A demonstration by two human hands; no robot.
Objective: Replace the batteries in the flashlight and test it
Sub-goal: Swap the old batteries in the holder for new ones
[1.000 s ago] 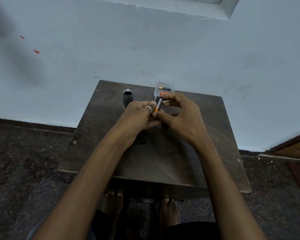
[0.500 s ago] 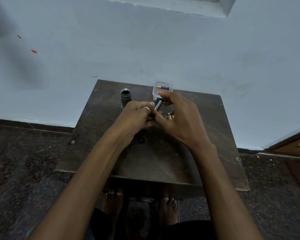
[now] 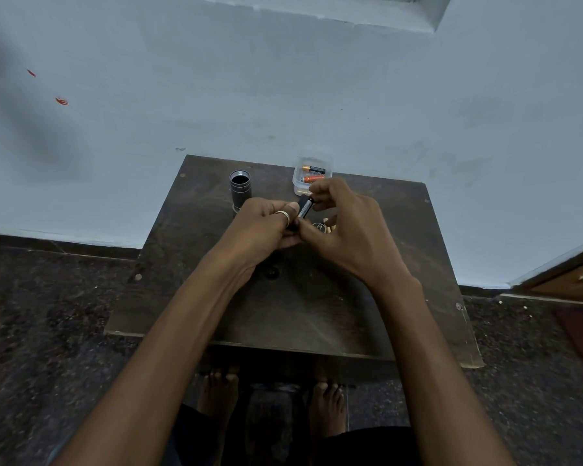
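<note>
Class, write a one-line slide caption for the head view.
Left hand and right hand hold a battery over the table; flashlight body and battery box stand behind.

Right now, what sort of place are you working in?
Probably a room in a home: a small dark table by a bare pale wall, speckled stone floor, bare feet beneath.

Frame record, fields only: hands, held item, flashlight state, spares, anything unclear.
left hand: grips the lower end of the battery
right hand: pinches the battery's upper end
flashlight body: upright on the table, open end up, untouched
clear box: at the table's far edge, holds a black battery and an orange battery
unclear: small parts on the table, partly hidden by the right hand
</note>
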